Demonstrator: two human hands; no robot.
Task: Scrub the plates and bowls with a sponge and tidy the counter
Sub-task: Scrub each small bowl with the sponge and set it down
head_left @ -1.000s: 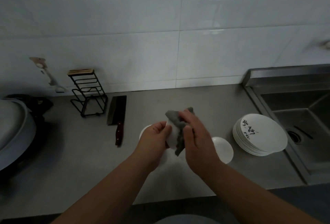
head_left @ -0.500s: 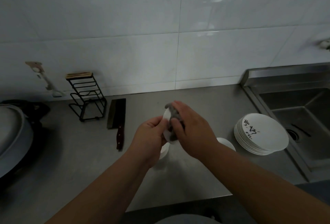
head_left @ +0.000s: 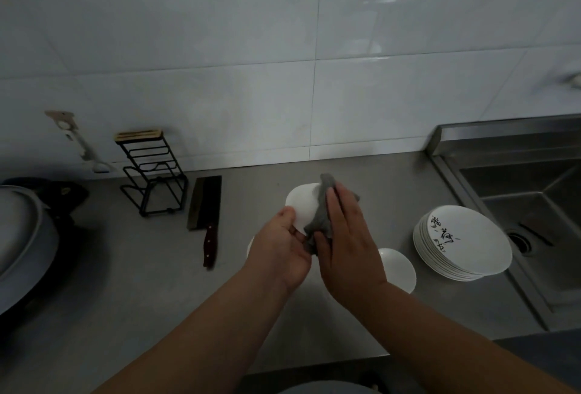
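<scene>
My left hand (head_left: 281, 250) holds a small white dish (head_left: 302, 205) by its lower edge, raised above the counter. My right hand (head_left: 345, 236) presses a grey cloth (head_left: 321, 217) flat against the dish's right side. Below my hands, another white dish (head_left: 397, 269) rests on the counter, and the edge of one more dish (head_left: 250, 246) peeks out left of my left wrist. A stack of white plates (head_left: 465, 243) with black brush writing stands to the right, beside the sink.
A steel sink (head_left: 534, 211) fills the right side. A cleaver (head_left: 206, 211) lies left of my hands, with a black wire rack (head_left: 152, 173) behind it. A large lidded pot (head_left: 19, 236) sits at the far left. The tiled wall rises behind the grey counter (head_left: 141, 283).
The dish has turned so more of its white face shows, and my right hand with the cloth has slid across it toward its right side.
</scene>
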